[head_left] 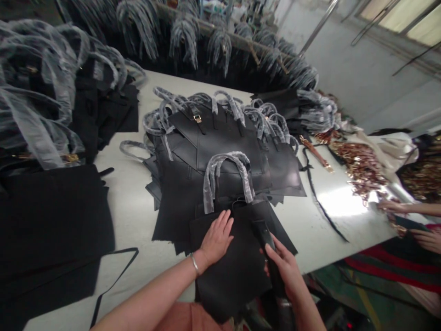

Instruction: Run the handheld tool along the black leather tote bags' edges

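Observation:
My left hand (217, 236) lies flat on a black leather bag panel (234, 271), fingers stretched out near its top edge. A bracelet circles that wrist. At the right, my right hand (280, 262) is wrapped round a long black handheld tool (264, 234); its head rests over or just above the panel, and I cannot tell whether they touch. Two arched handles (227, 161) in clear plastic wrap rise from the panel's top edge. Just beyond lies a heap of black bag panels (227, 142) with wrapped handles, one bearing a gold buckle (197, 118).
More black panels (51, 207) and wrapped handles (51, 82) are piled at the left. Brown straps with gold metal parts (358, 165) lie at the right, near another person's hand (394, 207). Bundles of wrapped handles (184, 37) hang behind the white table (327, 248).

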A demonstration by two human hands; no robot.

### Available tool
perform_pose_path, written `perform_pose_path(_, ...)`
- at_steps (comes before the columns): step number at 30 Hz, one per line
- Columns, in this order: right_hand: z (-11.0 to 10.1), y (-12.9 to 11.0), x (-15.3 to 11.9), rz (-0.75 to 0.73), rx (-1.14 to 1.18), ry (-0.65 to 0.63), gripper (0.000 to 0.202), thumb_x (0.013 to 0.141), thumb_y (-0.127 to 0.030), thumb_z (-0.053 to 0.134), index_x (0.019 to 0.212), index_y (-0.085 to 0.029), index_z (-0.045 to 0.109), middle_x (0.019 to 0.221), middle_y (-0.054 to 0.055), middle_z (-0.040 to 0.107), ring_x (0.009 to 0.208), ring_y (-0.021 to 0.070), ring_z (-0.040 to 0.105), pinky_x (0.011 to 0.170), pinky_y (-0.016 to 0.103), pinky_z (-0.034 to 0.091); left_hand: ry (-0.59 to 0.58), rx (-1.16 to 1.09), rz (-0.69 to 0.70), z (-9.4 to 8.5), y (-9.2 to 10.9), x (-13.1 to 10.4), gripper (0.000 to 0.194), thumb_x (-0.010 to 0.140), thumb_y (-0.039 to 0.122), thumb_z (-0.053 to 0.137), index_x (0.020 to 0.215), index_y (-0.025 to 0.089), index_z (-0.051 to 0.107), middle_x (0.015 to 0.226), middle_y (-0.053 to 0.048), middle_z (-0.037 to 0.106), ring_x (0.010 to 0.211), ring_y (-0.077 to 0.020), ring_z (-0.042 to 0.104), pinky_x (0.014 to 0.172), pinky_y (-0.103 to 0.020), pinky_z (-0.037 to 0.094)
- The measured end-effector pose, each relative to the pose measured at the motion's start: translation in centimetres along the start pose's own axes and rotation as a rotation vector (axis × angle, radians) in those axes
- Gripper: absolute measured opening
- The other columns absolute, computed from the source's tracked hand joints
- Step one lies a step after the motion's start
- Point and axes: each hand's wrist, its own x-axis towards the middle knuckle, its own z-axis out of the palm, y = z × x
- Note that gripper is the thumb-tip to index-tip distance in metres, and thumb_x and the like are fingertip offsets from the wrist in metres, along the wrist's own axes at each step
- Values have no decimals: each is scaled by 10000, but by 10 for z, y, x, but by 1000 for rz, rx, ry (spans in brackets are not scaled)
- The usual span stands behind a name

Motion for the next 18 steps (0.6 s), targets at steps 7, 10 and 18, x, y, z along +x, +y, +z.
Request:
perform_pose_path(7, 8, 5, 20, -15, -32, -33, 831, 711, -536, 767, 1415, -188, 494, 702, -9, 686, 387, 111, 541, 355, 234, 432, -129, 196, 105, -1, -2, 16, 504, 957, 379, 509, 1391, 124, 472, 1561, -151, 335, 1415, -291, 345, 1128, -428, 323)
perform_pose_path(10, 4, 10, 23, -20, -80, -55, 846, 730, -527, 745, 1445, -177, 457, 677, -17, 678, 390, 115, 539, 359, 236, 436, -139, 227, 103, -2, -1, 14, 504, 965, 396, 490, 1396, 135, 479, 1554, -119, 361, 1414, -278, 340, 1139, -411, 301)
perform_pose_path(18, 10, 7, 32, -59, -101, -44, 828, 709, -534, 754, 1414, -180, 503, 637, -24, 662, 391, 131, 545, 359, 248, 440, -148, 244, 123, -2, 0, 15, 518, 970, 426, 458, 1404, 145, 480, 1546, -95, 382, 1407, -284, 339, 1125, -416, 301)
